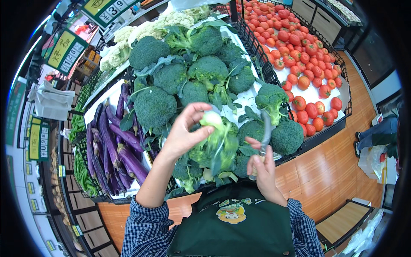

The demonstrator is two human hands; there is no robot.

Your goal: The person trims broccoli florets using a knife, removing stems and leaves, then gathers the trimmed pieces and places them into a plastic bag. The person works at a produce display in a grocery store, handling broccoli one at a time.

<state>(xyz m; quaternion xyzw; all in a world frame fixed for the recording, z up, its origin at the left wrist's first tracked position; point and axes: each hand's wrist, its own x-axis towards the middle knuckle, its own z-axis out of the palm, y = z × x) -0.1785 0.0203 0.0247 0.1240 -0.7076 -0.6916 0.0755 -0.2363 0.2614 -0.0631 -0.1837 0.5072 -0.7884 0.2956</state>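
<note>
My left hand [189, 130] grips a broccoli head [221, 147] by its thick stem, with the pale cut end up and the floret side hanging down, blurred by motion. In my right hand [263, 167] is a knife [266, 130] with a slightly curved metal blade pointing away from me. The blade is apart from the held stem, to its right. Beneath both hands lies a heap of broccoli [208, 70] on a white-lined display. One broccoli head [272, 99] leans just beyond the knife, its stem towards me.
Purple eggplants [112, 144] lie to the left, cauliflowers [147, 32] at the far left. A black crate rim [266, 67] divides the broccoli from the tomatoes [298, 54]. Price signs [65, 51] hang at left. A person [379, 135] stands at right, near a low wooden-topped stand [343, 217].
</note>
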